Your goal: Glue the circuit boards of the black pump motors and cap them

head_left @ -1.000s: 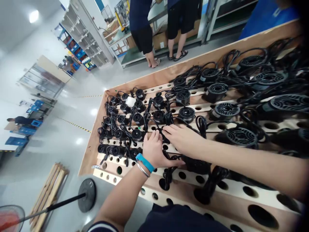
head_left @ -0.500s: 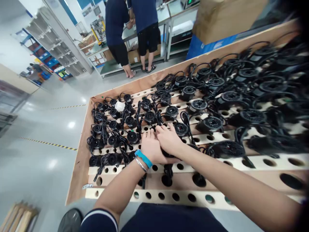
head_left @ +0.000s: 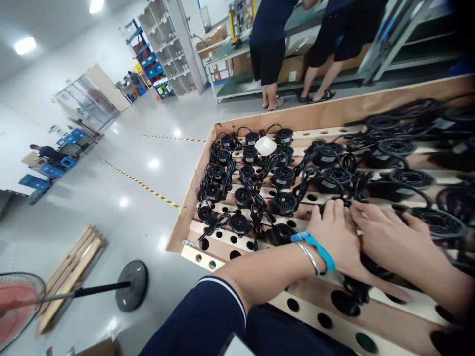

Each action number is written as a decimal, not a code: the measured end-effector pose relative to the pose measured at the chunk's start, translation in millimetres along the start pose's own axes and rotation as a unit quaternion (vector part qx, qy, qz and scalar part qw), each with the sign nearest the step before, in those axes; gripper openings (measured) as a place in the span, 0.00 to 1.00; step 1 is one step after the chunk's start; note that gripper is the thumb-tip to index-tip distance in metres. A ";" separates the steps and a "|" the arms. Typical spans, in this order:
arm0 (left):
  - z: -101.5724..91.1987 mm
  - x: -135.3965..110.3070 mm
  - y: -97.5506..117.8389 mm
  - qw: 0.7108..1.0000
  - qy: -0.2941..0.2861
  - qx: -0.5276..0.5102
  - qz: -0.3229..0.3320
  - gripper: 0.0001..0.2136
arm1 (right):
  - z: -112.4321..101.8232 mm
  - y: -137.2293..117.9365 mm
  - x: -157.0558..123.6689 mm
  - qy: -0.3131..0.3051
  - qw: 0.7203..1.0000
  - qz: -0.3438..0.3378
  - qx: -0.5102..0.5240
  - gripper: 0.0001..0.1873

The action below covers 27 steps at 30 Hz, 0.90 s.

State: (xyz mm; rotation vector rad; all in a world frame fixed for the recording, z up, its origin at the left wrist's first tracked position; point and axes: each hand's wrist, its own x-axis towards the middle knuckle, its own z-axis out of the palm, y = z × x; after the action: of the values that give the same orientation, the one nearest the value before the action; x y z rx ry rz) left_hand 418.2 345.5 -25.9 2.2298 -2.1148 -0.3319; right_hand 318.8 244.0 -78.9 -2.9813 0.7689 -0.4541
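My left hand (head_left: 336,237), with a blue band and a silver bangle at the wrist, lies over a black round motor (head_left: 374,266), its thumb stretched along the near side. Close beside it, my right hand (head_left: 393,235) curls over the same motor. Both sets of fingertips meet at black cable at its far side. Most of the motor is hidden under my hands. Around them stand rows of similar black motors (head_left: 284,202) with slotted round tops and bundled cables (head_left: 260,217), set on pale slats with round holes (head_left: 230,240).
A wooden crate wall (head_left: 193,198) encloses the rows. One white cup-like piece (head_left: 265,146) rests on motors at the far left. Two people stand at a workbench (head_left: 237,49) beyond. A fan stand's base (head_left: 131,286) and a wooden pallet (head_left: 70,277) are on the floor at left.
The view has swung left, so the crate and my hands appear farther right. Both hands stay over the motor. The fan and pallet now show more fully.
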 end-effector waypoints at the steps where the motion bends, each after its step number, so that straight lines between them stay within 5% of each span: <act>1: 2.0 -0.8 -0.7 1.000 0.011 0.019 0.001 0.64 | 0.9 0.1 -1.7 0.007 1.000 -0.008 -0.002 0.24; 5: 9.4 1.7 -5.9 0.995 0.062 0.077 0.008 0.66 | 3.4 2.5 -0.8 0.015 1.000 -0.013 0.000 0.26; 10: 2.2 3.2 -5.7 0.996 0.067 0.048 0.040 0.64 | -9.3 -3.4 4.4 -0.068 0.997 0.024 -0.006 0.23; 17: -4.7 19.2 -4.8 0.999 0.025 -0.001 0.028 0.66 | -32.8 -10.1 17.9 -0.112 0.990 0.080 -0.028 0.18; 27: -12.5 20.1 -0.4 0.999 -0.011 0.025 0.022 0.66 | -36.7 -11.3 18.5 -0.119 0.988 0.094 0.011 0.19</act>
State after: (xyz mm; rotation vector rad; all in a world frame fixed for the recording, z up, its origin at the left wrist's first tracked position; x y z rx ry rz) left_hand 421.7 324.2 -16.1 2.2113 -2.2050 -0.3065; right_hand 329.1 246.7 -37.6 -2.8334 0.9976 -0.0947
